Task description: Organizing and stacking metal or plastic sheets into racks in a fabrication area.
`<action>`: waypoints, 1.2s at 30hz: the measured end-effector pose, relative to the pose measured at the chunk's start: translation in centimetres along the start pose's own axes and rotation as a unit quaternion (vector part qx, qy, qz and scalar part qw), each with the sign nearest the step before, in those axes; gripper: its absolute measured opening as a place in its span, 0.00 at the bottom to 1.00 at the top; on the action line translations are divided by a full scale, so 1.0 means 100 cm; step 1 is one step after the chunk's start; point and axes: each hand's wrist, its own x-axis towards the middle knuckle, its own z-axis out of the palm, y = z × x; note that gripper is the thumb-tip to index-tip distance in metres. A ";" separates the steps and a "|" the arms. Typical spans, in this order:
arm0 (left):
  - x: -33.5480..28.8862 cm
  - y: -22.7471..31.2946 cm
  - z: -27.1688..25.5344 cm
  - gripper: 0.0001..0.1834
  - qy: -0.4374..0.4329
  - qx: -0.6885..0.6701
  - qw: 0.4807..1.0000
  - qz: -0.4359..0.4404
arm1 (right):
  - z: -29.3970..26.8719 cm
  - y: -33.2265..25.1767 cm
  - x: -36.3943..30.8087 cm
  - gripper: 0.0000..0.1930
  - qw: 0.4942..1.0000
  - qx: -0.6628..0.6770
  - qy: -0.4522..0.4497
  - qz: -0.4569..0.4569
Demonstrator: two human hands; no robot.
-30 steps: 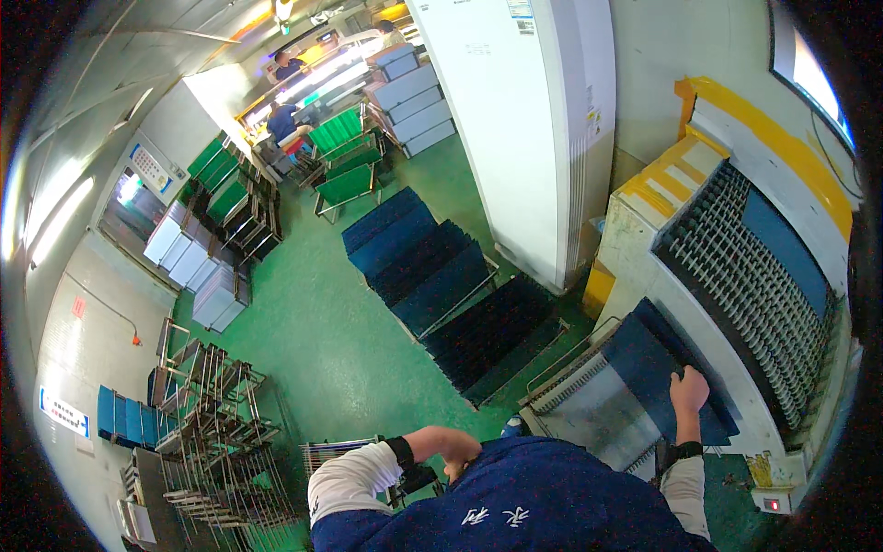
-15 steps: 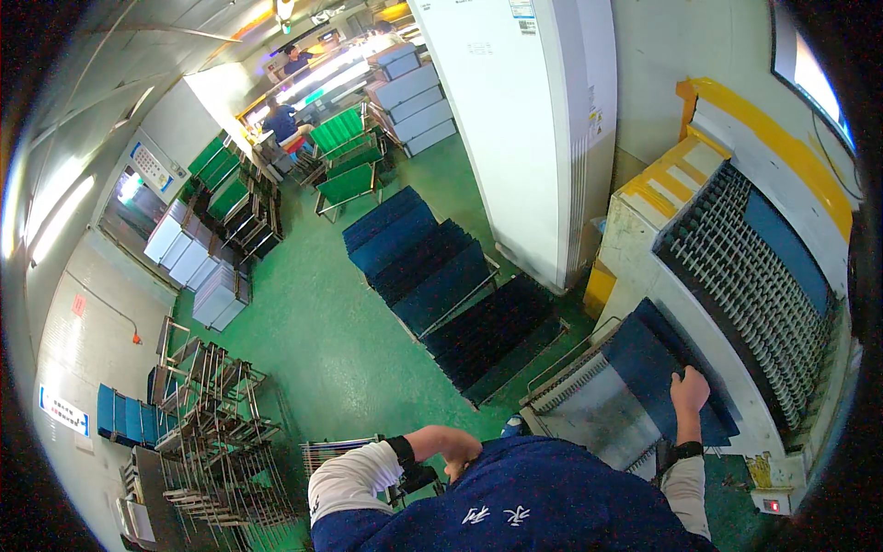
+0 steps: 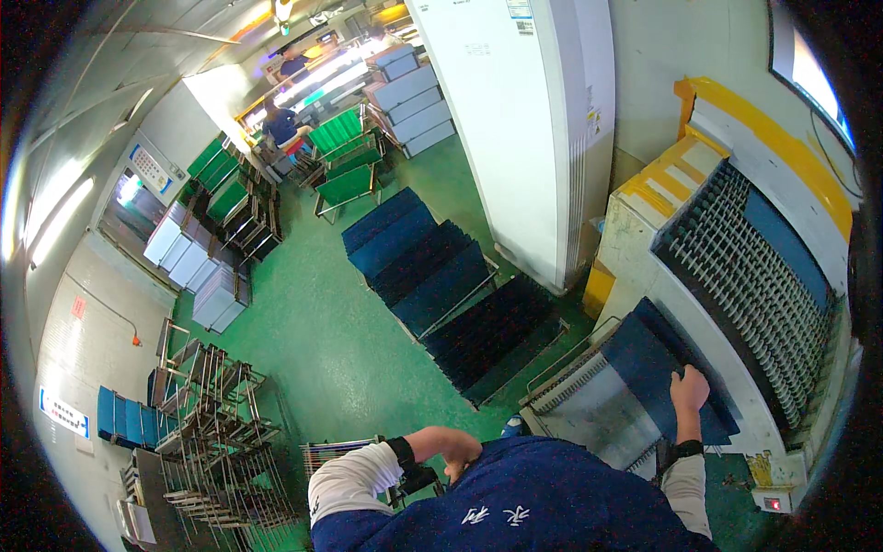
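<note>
My right hand (image 3: 688, 391) is closed at the edge of a dark blue flat panel (image 3: 648, 377), one of a few that lean together beside the machine. They stand over a rack (image 3: 589, 414) with a row of coil-like slots along its side. My left hand (image 3: 457, 451) is bent in close against my dark blue apron (image 3: 524, 501), its fingertips hidden by the cloth. What it holds, if anything, does not show.
The roller conveyor machine (image 3: 754, 285) stands at right, a blue panel (image 3: 786, 248) on its rollers. Racks of dark blue panels (image 3: 432, 267) stand ahead on the green floor. Metal racks (image 3: 221, 423) crowd the left; a tall white cabinet (image 3: 515, 129) rises behind. People work far off.
</note>
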 end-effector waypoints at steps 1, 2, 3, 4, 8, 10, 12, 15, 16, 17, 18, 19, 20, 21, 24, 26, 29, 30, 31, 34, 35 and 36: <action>0.001 -0.003 0.001 0.21 -0.003 -0.031 0.999 0.011 | 0.002 0.001 0.001 0.16 1.000 0.000 0.000 0.000; 0.002 -0.006 0.002 0.21 -0.003 -0.031 0.999 0.011 | 0.005 0.003 0.001 0.16 1.000 0.003 0.007 0.000; 0.003 -0.008 0.002 0.21 -0.004 0.001 1.000 0.012 | 0.006 0.003 0.002 0.16 1.000 0.006 0.014 0.000; 0.002 -0.003 0.001 0.21 -0.005 0.034 0.999 0.012 | 0.006 0.003 0.002 0.16 1.000 0.006 0.014 0.000; -0.007 0.009 0.000 0.19 0.001 0.050 0.999 -0.009 | 0.002 0.001 0.002 0.17 1.000 -0.003 0.004 0.006; 0.001 -0.009 0.007 0.17 0.005 0.005 1.000 0.024 | 0.002 0.002 0.003 0.16 1.000 -0.005 0.002 0.003; 0.004 -0.022 0.012 0.16 0.012 0.008 1.000 0.026 | 0.003 0.002 0.003 0.16 1.000 -0.002 0.011 -0.002; -0.004 0.000 0.006 0.16 0.014 0.062 0.998 -0.008 | 0.002 0.001 0.002 0.16 1.000 -0.010 -0.008 0.004; -0.009 0.014 0.003 0.17 0.011 0.111 0.993 -0.043 | 0.002 0.001 0.001 0.16 1.000 -0.010 -0.008 0.004; -0.012 0.023 0.003 0.17 0.011 0.111 0.993 -0.043 | 0.002 0.001 0.000 0.16 1.000 -0.005 -0.003 0.007; -0.015 0.029 0.003 0.15 0.016 0.087 0.994 -0.057 | 0.002 0.001 -0.001 0.17 1.000 0.000 0.002 0.010; -0.016 0.032 0.004 0.14 0.022 0.062 0.995 -0.070 | 0.000 -0.001 -0.002 0.17 1.000 0.000 0.003 0.009; -0.014 0.027 0.006 0.14 0.023 0.062 0.995 -0.070 | -0.002 -0.003 -0.002 0.17 1.000 -0.006 -0.006 0.008; -0.011 0.018 0.009 0.13 0.026 0.042 0.998 -0.049 | -0.003 -0.004 -0.002 0.17 1.000 -0.011 -0.015 0.006; -0.009 0.018 0.011 0.13 0.022 0.020 0.999 -0.027 | -0.002 -0.003 -0.003 0.17 1.000 -0.010 -0.020 0.003; -0.009 0.016 0.012 0.12 0.017 0.017 0.999 -0.025 | -0.002 -0.003 -0.004 0.17 1.000 -0.010 -0.020 0.002; -0.008 0.010 0.015 0.12 0.036 0.027 0.999 -0.011 | -0.001 -0.002 -0.005 0.17 1.000 -0.009 -0.016 -0.004; -0.009 0.012 0.014 0.15 0.036 0.051 0.998 -0.025 | -0.001 -0.001 -0.005 0.17 1.000 -0.009 -0.013 -0.007; -0.009 0.014 0.014 0.19 0.036 0.074 0.996 -0.039 | -0.001 -0.002 -0.005 0.17 1.000 -0.009 -0.014 -0.007; -0.011 0.015 0.019 0.12 0.055 0.002 0.998 -0.021 | 0.000 -0.003 -0.005 0.17 1.000 -0.007 -0.011 -0.013; -0.015 0.026 0.015 0.12 0.053 0.003 0.998 -0.020 | 0.002 0.001 -0.005 0.17 1.000 -0.005 -0.009 -0.013; -0.019 0.040 0.008 0.13 0.034 0.030 0.998 -0.031 | 0.004 0.004 -0.006 0.17 1.000 -0.004 -0.008 -0.013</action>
